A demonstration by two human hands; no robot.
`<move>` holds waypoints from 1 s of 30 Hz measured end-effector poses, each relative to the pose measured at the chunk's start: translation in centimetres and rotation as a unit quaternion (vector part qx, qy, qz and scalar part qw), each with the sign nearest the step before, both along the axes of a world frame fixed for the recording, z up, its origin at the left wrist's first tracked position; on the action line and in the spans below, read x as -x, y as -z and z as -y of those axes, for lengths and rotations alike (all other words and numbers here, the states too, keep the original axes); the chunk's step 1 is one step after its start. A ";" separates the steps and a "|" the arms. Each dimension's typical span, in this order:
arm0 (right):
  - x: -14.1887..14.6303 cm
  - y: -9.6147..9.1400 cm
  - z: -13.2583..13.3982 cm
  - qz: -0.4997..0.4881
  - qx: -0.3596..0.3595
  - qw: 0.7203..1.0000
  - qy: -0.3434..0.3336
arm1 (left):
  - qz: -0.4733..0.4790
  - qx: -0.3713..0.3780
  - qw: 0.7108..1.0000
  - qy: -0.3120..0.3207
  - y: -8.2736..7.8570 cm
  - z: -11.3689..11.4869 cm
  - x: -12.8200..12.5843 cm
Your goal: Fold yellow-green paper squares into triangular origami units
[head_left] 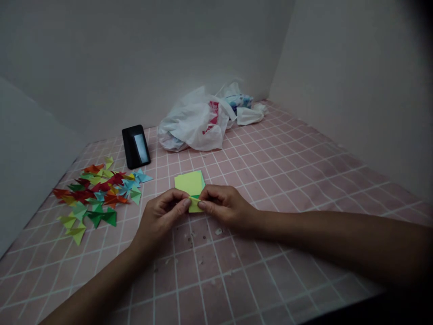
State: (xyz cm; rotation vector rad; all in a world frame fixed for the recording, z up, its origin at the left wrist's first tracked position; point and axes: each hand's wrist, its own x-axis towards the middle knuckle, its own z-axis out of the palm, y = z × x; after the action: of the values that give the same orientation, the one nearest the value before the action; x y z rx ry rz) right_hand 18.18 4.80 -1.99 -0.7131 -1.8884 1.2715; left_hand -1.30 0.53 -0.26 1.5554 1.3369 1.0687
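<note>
My left hand (164, 213) and my right hand (221, 205) meet at the middle of the pink tiled surface. Both pinch a small folded strip of yellow-green paper (195, 200) between thumb and fingertips. Just behind the hands lies a small stack of yellow-green square paper sheets (189, 182), flat on the tiles. A heap of folded paper triangles (96, 192) in red, orange, green, yellow and light blue lies to the left of my left hand.
A black phone (135, 146) stands propped near the back wall. White plastic bags (203, 119) lie crumpled in the far corner. Grey walls close in at the back, left and right. Small scraps dot the tiles (270, 180) near me.
</note>
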 end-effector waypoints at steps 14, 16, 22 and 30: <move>0.2 0.5 -0.7 -0.051 0.139 0.985 -0.093 | 0.046 0.067 0.996 0.038 0.6 0.1 -0.1; 0.2 0.5 -0.7 -0.047 0.135 0.985 -0.095 | 0.060 0.084 0.994 0.038 0.6 0.1 -0.1; 0.2 0.6 -0.6 -0.057 0.172 0.977 -0.109 | 0.071 0.100 0.992 0.033 0.1 0.1 -0.3; 0.1 0.5 -0.8 -0.031 0.160 0.980 -0.113 | 0.088 0.104 0.990 0.042 0.4 0.1 -0.2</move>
State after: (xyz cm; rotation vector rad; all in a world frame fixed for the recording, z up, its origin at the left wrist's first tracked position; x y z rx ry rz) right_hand 18.06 5.59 -2.46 -0.6230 -1.7719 1.7489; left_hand -1.07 0.43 -0.64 1.3201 1.2107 0.9578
